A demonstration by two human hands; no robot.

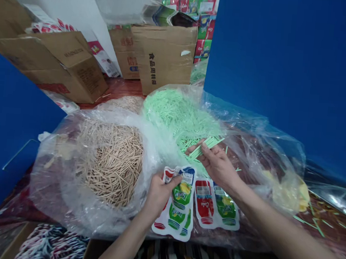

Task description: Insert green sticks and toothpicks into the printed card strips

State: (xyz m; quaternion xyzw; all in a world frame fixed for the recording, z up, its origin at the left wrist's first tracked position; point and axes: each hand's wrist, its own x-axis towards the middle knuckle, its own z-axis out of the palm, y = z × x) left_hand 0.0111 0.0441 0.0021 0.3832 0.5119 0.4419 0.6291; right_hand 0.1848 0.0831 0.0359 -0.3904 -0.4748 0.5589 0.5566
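Note:
My left hand [159,190] grips several bottle-shaped printed pouches [183,188], with its thumb across the top one; green Sprite panels and part of a red one show. A small bunch of pale green sticks [206,147] is pinched between the thumb and fingers of my right hand [215,160]. That hand is over the near edge of a heap of similar green sticks [174,109] in a clear plastic bag. Below it, a red Cola and green Sprite pouch pair [216,204] lies flat at the table's front edge, just right of the pouches in my left hand.
Brown sticks [118,165] fill an open clear bag at left. Cardboard boxes [166,61] stand behind, some with printed packs. Blue panels [285,74] rise on both sides. Loose green sticks [318,226] lie at right. A box of striped items [51,243] is below left.

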